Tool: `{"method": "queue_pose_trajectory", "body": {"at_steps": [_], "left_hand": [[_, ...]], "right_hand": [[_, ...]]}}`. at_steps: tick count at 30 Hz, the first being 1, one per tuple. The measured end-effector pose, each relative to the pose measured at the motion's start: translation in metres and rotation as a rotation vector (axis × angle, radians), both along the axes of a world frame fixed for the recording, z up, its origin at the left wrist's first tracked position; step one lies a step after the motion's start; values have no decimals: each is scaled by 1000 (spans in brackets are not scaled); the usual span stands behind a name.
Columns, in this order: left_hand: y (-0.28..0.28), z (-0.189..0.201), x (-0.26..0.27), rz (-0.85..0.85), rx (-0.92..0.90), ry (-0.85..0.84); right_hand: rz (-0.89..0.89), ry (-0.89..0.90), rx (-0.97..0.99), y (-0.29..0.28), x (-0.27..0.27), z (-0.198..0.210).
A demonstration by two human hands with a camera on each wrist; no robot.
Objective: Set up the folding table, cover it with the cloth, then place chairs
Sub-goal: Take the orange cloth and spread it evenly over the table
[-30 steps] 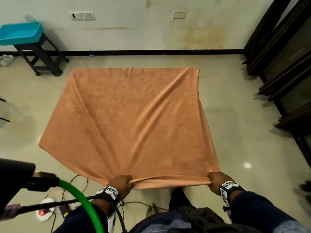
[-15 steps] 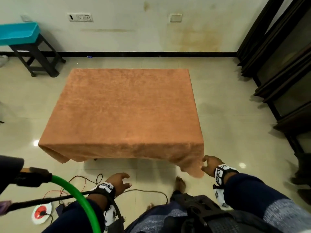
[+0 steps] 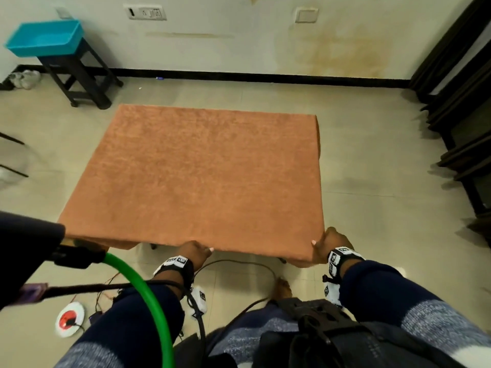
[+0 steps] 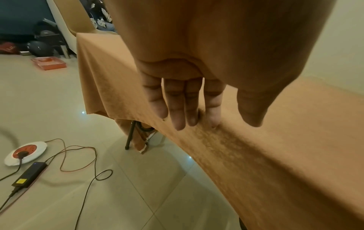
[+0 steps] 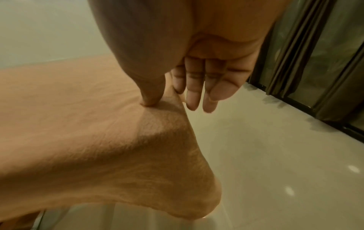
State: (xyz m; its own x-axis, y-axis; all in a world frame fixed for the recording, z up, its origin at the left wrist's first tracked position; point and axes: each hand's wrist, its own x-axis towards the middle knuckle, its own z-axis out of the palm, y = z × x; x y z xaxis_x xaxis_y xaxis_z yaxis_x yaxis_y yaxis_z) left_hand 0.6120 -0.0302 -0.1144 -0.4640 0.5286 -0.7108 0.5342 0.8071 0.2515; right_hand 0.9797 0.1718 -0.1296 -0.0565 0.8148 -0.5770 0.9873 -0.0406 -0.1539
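Note:
An orange cloth [image 3: 202, 176] lies flat over the low folding table and hangs down its sides. One black table leg [image 4: 129, 137] shows under the hem. My left hand [image 3: 195, 251] is at the middle of the near edge. Its straight fingers [image 4: 183, 112] touch the cloth [image 4: 256, 155] and the thumb stands apart. My right hand [image 3: 328, 241] sits at the near right corner. Its thumb [image 5: 149, 96] presses on the cloth [image 5: 78, 124] there, while the fingers [image 5: 197, 93] point down beside the corner.
A teal tub [image 3: 45, 35] sits on a black stool [image 3: 79, 78] at the back left wall. A round power strip [image 3: 69, 318], a black adapter [image 4: 29, 174] and loose cables lie on the tiles near my feet. Dark door frames [image 3: 465, 102] line the right side.
A second ago both hands held the cloth's near edge stretched out. They let go, the cloth settled flat on the table, and both hands have come back to the near edge.

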Motion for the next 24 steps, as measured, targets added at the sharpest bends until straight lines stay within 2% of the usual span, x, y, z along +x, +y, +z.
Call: {"method": "queue_pose_trajectory", "body": {"at_steps": [5,10,12,15,18,21,24], "left_hand": [[14,4,-8,18,-61,-16],[3,14,-25,-6,-36,36],[-5,19,-45,-9,-34,56],[-21,19,-95,68,-22,70],[-45,21,-158,156,18,112],[-78,20,-238,241,25,137],[-105,16,-305,297,-17,144]], "right_hand": [[-45,88,5,18,17,-14],[54,149,-27,10,55,-21],[38,126,-57,6,66,-25],[56,-28,-150,5,62,-18],[-8,-128,-23,1,46,-11],[-158,-153,96,-22,-9,-2],[26,-249,118,-53,-89,10]]}}
